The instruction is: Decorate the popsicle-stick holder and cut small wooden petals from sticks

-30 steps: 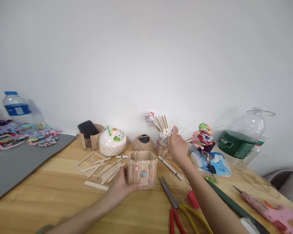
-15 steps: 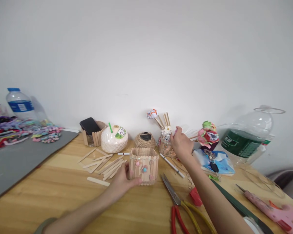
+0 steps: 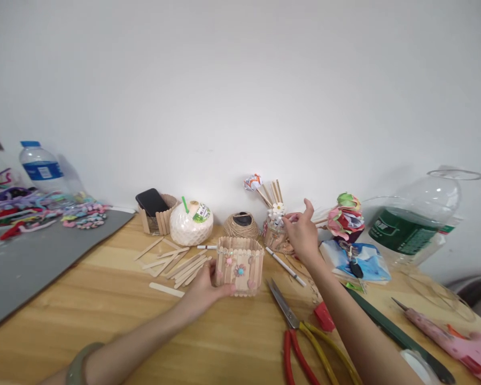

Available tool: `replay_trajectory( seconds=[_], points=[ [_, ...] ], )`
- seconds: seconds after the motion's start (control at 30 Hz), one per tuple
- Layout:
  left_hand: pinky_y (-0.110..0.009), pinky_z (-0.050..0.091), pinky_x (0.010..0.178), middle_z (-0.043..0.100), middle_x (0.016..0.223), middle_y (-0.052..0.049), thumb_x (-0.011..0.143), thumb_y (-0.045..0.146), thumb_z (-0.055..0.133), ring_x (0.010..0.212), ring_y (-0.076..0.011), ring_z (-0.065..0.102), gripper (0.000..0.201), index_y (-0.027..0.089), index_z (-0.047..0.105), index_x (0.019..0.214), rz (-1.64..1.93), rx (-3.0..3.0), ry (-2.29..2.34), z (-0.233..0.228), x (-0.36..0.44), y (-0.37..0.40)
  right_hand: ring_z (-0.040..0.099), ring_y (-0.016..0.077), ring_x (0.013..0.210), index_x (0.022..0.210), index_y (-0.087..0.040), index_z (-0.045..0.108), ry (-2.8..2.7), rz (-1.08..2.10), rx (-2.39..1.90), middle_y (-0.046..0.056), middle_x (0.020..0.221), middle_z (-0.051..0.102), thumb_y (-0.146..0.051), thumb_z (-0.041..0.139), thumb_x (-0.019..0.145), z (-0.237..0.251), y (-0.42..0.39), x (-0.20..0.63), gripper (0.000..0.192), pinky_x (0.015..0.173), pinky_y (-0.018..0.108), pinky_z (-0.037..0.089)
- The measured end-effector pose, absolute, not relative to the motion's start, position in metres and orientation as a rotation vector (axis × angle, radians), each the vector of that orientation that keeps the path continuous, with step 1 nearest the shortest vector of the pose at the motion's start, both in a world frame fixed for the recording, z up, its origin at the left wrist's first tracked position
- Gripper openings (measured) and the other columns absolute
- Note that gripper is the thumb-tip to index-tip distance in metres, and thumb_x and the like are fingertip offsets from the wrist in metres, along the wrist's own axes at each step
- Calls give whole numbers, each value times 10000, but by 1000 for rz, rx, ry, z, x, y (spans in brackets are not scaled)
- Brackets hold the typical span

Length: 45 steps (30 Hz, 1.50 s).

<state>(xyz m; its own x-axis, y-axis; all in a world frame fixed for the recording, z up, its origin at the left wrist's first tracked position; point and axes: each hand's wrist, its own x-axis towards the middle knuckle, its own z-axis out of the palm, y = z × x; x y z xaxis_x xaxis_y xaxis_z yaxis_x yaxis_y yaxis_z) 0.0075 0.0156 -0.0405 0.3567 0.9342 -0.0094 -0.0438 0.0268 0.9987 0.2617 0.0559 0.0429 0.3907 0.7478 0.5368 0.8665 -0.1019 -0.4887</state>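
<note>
My left hand (image 3: 208, 286) grips the left side of a small box made of craft sticks (image 3: 240, 267), its thumb across the front. Beads and flower decorations are stuck on that front, and the box stands on the table. At the back, my right hand (image 3: 302, 232) reaches to a small jar (image 3: 278, 239) with white flowers (image 3: 277, 211) and thin sticks (image 3: 276, 191) in it. Its fingertips pinch at the jar's rim while one finger points up. What lies between these fingertips is too small to make out. Behind the box sits a ball of twine (image 3: 240, 225).
Loose craft sticks (image 3: 188, 269) lie left of the box. Scissors (image 3: 291, 315) rest in front with blades towards the jar. To the right are a pink glue gun (image 3: 441, 334) and a large bottle (image 3: 409, 227). A coconut (image 3: 191, 224) stands at the back.
The view has shifted slightly. My right hand stays at the jar, and one of its fingers now sticks up. My left hand keeps its hold on the box.
</note>
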Motion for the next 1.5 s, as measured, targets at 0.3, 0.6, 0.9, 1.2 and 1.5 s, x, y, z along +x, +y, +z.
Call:
replay_trajectory(
  seconds=[0.3, 0.6, 0.9, 1.2, 1.5],
  points=[
    [-480, 411, 962, 599, 1188, -186, 569, 333, 784, 1164, -343, 525, 643, 154, 444, 1086, 928, 1309, 932, -38, 8, 15, 593, 245, 1009, 1303, -191, 422, -1401, -66, -1446, 98, 1230, 533, -251, 571, 897, 22, 48, 263, 437, 779, 419, 538],
    [-482, 402, 970, 595, 1195, -181, 540, 326, 788, 1156, -342, 527, 657, 156, 457, 1082, 932, 1308, 962, -35, 8, 13, 626, 214, 929, 1217, -169, 511, -1399, -79, -1531, 77, 1142, 597, -270, 555, 909, 10, 36, 265, 327, 785, 421, 528],
    [-479, 367, 1003, 571, 1227, -187, 516, 353, 801, 1180, -350, 502, 695, 154, 458, 1085, 905, 1335, 998, -29, 8, 12, 622, 230, 963, 1288, -172, 444, -1341, -248, -1774, 78, 1123, 619, -277, 511, 932, 28, 40, 257, 377, 836, 455, 491],
    [-463, 372, 1004, 590, 1193, -187, 538, 305, 775, 1148, -340, 527, 647, 147, 459, 1080, 928, 1343, 942, -30, 8, 12, 612, 233, 983, 1255, -163, 476, -1398, -385, -1948, 75, 1092, 625, -286, 514, 929, 34, 46, 260, 350, 820, 436, 496],
    [-451, 378, 1008, 590, 1214, -173, 551, 354, 784, 1168, -338, 518, 681, 152, 479, 1126, 948, 1299, 958, -38, 9, 12, 635, 263, 943, 1335, -126, 385, -1458, -469, -2142, 116, 1048, 671, -290, 504, 913, 38, 50, 268, 468, 709, 342, 475]
  ],
)
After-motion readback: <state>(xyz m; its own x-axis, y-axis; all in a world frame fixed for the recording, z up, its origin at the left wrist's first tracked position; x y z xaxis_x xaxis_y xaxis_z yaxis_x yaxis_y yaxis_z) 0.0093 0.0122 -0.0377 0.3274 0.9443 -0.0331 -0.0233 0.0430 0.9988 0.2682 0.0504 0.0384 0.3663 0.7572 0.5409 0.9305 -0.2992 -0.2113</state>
